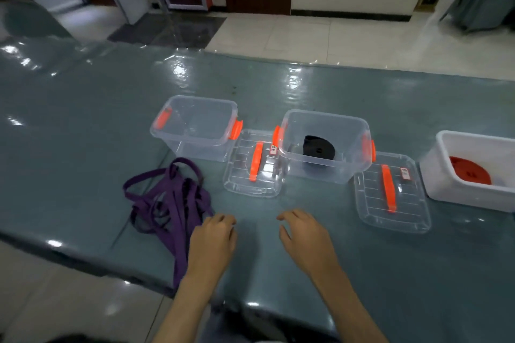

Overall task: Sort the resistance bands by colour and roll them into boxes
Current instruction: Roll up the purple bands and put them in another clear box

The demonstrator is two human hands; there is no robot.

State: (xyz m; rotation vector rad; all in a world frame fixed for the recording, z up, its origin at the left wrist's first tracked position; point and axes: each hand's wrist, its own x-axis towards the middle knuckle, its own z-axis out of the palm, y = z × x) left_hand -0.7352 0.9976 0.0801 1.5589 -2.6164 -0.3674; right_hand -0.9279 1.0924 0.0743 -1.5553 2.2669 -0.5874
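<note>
A loose tangle of purple resistance bands [170, 203] lies on the table's near left, one strand hanging over the front edge. My left hand [213, 242] hovers just right of the tangle, fingers loosely curled, holding nothing. My right hand [303, 234] is over bare table, fingers relaxed, holding nothing. An empty clear box [195, 127] stands at the back left. A second clear box [326, 145] holds a rolled black band [319, 147]. A white box [471, 172] at the right holds a rolled red band [469, 171].
Two clear lids with orange handles lie flat: one lid [255, 164] between the clear boxes, the other lid [391, 192] between the black band's box and the white box. The glossy grey-green table [83, 125] ends close to me; tiled floor lies beyond.
</note>
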